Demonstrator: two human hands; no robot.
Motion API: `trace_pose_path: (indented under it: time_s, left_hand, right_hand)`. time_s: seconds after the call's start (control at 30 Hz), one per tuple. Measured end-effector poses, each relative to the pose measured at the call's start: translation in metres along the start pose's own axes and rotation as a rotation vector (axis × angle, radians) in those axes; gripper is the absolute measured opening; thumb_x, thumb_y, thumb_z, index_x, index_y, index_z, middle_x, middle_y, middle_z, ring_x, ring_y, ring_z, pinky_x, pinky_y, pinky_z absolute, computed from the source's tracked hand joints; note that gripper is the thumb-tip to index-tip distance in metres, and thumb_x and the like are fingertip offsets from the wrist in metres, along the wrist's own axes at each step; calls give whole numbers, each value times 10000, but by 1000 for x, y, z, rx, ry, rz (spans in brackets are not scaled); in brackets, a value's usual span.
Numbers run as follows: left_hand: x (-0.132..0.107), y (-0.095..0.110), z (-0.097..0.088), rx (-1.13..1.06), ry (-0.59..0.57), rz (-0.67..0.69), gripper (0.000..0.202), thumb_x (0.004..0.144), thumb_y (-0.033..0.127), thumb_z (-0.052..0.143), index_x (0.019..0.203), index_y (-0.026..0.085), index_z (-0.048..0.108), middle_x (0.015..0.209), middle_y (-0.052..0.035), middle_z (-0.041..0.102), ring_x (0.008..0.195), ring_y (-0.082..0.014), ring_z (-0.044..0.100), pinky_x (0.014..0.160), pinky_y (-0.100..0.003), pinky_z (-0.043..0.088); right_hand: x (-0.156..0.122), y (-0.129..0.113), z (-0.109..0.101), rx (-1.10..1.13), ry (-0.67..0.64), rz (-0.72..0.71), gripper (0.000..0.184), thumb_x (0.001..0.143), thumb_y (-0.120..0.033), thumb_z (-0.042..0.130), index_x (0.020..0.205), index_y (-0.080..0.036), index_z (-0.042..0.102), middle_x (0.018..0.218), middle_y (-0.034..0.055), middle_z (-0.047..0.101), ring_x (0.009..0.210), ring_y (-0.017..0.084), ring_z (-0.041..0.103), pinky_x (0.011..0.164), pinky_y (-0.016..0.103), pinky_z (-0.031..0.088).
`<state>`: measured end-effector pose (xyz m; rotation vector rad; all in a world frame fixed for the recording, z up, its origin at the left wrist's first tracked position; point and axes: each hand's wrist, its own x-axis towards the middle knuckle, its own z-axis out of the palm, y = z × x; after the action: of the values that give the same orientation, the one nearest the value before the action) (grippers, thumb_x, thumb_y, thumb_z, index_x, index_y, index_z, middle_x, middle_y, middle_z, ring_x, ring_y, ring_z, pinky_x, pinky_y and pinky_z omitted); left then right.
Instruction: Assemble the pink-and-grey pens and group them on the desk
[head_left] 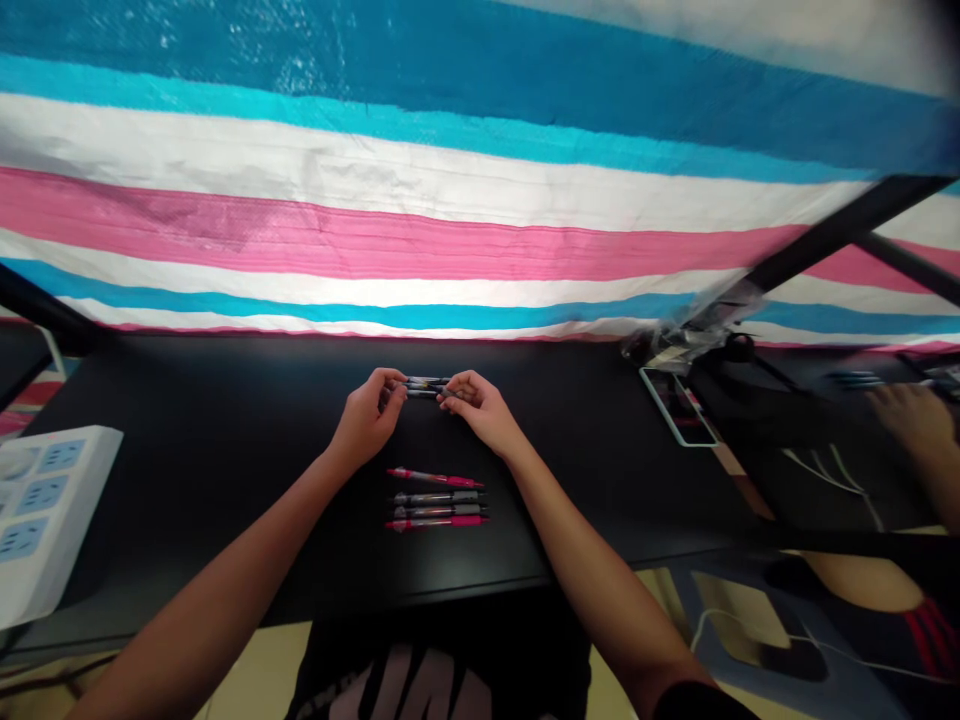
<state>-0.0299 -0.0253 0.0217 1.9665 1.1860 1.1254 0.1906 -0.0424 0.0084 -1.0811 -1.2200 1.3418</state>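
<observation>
Both my hands are out over a black table (225, 440), holding pens (426, 387) between them at the far middle. My left hand (373, 410) pinches the pens' left ends and my right hand (474, 403) pinches their right ends. How many pens are held I cannot make out; they look like two, dark and lying sideways. Nearer to me, a row of several pens (435, 498) lies flat on the table, some pink and some dark, all pointing sideways and not touched by either hand.
A white power strip (41, 505) sits at the table's left edge. A phone (677, 405) lies at the right, beside a black stand's bars (825, 235). Another person's hand (911, 415) shows at the far right. A striped pink, white and blue sheet (450, 170) hangs behind.
</observation>
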Motion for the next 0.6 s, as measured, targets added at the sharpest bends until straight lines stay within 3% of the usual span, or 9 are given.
trace_pose_path:
  time_s: [0.13, 0.37, 0.6]
  left_hand:
    - [1, -1, -1, 29, 9, -5, 182, 988, 330, 561, 1086, 193, 629, 817, -17, 696, 633, -131, 624, 589, -232, 449]
    - [2, 2, -1, 78, 20, -8, 202, 958, 345, 600, 1076, 188, 648, 788, -8, 697, 624, -128, 625, 608, -232, 467]
    - [2, 3, -1, 93, 29, 1, 200, 950, 352, 613, 1046, 184, 664, 772, -3, 694, 612, -123, 620, 594, -226, 472]
  right_hand:
    - [-1, -3, -1, -28, -2, 6, 307, 844, -482, 739, 963, -219, 632, 812, 21, 716, 734, 167, 651, 740, 326, 516]
    - [-1, -9, -3, -183, 31, -33, 405, 966, -545, 559, 775, -199, 645, 658, 0, 629, 660, 149, 574, 732, 312, 474]
    - [1, 0, -3, -40, 16, -8, 301, 817, -433, 748, 981, -219, 614, 864, 21, 690, 785, 166, 637, 717, 307, 500]
